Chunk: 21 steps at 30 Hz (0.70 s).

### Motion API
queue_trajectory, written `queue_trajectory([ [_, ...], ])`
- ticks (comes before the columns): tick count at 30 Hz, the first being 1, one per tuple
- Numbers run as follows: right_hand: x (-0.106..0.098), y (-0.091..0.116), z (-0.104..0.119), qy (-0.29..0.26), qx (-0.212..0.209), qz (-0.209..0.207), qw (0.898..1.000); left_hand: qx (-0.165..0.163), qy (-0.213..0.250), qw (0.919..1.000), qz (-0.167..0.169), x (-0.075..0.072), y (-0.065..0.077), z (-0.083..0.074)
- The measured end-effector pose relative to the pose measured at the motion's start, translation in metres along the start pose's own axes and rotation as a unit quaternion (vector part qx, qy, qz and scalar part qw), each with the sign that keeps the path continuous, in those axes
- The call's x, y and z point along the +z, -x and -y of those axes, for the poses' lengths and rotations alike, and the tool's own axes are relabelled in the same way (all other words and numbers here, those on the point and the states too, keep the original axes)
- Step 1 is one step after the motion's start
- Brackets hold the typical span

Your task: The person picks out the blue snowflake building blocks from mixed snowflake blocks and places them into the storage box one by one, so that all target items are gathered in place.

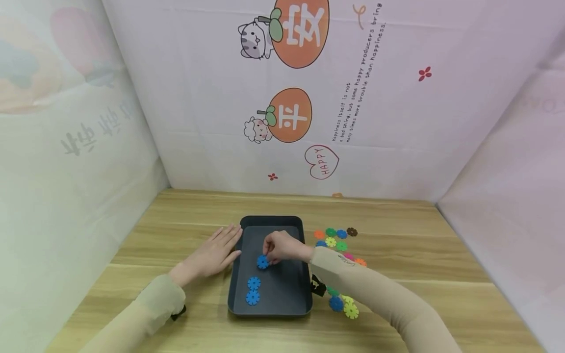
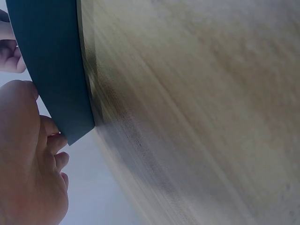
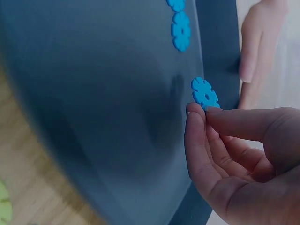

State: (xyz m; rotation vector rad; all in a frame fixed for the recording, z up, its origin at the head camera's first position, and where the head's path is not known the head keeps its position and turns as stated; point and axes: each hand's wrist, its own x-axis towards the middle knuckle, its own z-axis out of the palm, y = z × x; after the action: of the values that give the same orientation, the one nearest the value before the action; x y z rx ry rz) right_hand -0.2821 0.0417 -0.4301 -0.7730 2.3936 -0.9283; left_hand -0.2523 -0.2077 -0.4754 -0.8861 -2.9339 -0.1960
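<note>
Blue notched disc (image 1: 262, 262), single: pinched by the right hand (image 1: 281, 247), over the dark tray's (image 1: 287, 289) left half; contact with the floor unclear. Blue disc pair (image 1: 253, 297): touching, near left in tray. Left hand (image 1: 215, 252): fingers extended at left rim. Step, apparently: laying a row; next move likely calls for lowering beyond the pair, then loosening.
</note>
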Motion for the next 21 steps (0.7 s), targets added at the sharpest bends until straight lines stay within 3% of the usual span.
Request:
queue_trajectory([
  [21, 0.019, -0.01, 0.012, 0.011, 0.016, 0.031, 0.999, 0.003, -0.011, 0.9999, -0.004, 0.001, 0.0, 0.001],
])
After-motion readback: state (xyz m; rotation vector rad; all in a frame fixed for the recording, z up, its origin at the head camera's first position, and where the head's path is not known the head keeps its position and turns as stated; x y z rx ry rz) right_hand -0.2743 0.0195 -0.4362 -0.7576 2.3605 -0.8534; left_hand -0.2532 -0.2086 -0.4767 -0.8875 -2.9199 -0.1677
